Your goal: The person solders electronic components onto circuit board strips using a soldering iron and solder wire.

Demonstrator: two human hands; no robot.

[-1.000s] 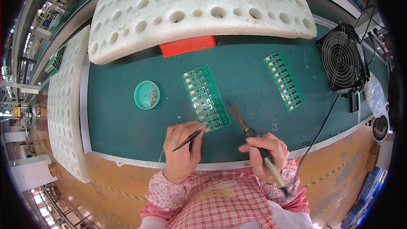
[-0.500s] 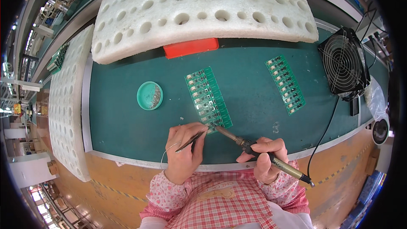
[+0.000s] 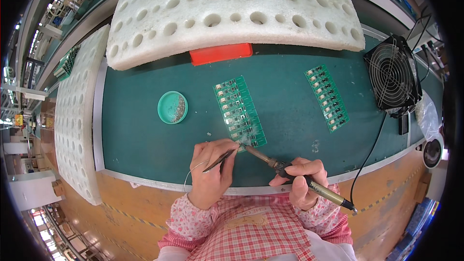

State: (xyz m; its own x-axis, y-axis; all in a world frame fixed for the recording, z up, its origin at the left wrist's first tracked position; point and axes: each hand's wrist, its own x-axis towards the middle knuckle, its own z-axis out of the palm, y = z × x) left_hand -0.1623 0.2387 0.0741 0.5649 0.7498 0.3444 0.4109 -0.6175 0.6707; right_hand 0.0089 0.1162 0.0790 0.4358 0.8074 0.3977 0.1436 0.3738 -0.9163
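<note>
A green circuit board panel (image 3: 239, 108), made of several joined small boards, lies on the green work surface in front of me. My right hand (image 3: 305, 181) grips a soldering iron (image 3: 280, 166), its tip touching or just above the panel's near end. Faint smoke rises there. My left hand (image 3: 211, 171) is closed around dark tweezers (image 3: 219, 160), and its fingertips rest by the iron's tip. A thin wire (image 3: 187, 179), which looks like solder, loops out from this hand. The tweezers' points and the joint being touched are hidden.
A small turquoise dish (image 3: 166, 108) with tiny metallic bits stands left of the panel. A second board panel (image 3: 327, 98) lies to the right, near a black fan (image 3: 392, 73). Perforated white foam (image 3: 232, 31) overhangs a red tray (image 3: 221, 54) at the back. The iron's cable (image 3: 368, 159) trails rightward.
Smoke now shows over the panel's near end. The view has shifted slightly; both hands keep nearly the same pose at the board.
</note>
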